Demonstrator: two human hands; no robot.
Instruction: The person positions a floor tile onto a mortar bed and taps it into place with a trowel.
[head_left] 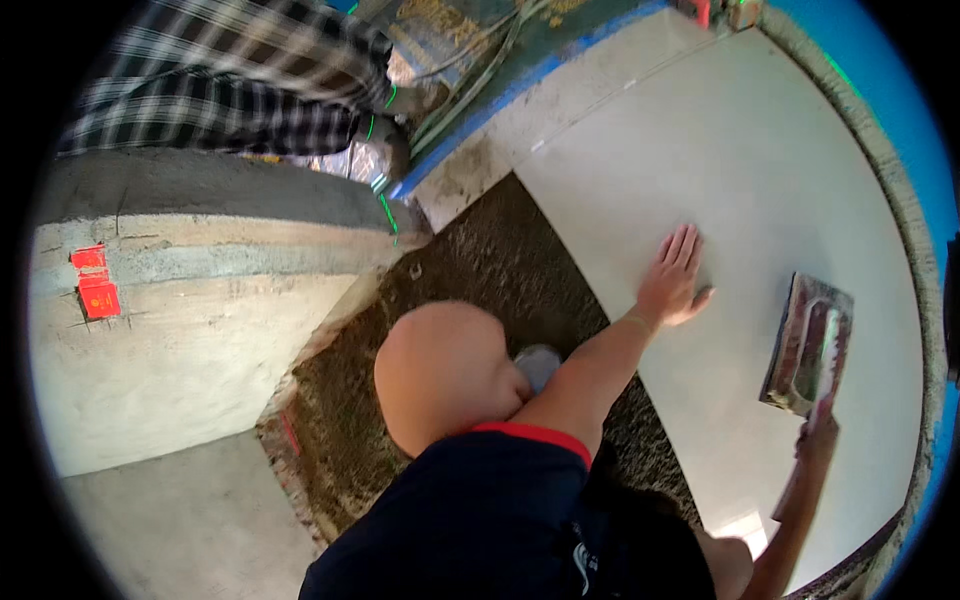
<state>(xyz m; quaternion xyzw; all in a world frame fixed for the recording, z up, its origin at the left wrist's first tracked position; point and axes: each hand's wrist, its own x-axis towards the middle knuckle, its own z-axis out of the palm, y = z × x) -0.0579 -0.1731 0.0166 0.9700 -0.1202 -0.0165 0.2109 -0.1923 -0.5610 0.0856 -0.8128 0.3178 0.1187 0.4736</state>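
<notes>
My left hand (676,276) lies flat with fingers stretched on a large pale floor tile (600,190). On the right, my right hand (818,436) is closed at the near end of a rectangular trowel (790,350) with a long handle, its plate smeared with grey mortar. The trowel is over the same tiled surface; whether it touches is hard to tell. Left of the tile edge spreads dark, rough mortar (500,240). My bent bare knee (440,370) is above this mortar, and a small grey object (540,365) shows beside it, partly hidden by my left arm.
A low plastered wall (190,330) with a red electrical box (97,283) stands at left. Beyond it is another person in plaid trousers (240,70). Cables (480,80) lie at the top. A blue surface (850,60) borders the tiles, and green laser lines (388,220) cross the wall end.
</notes>
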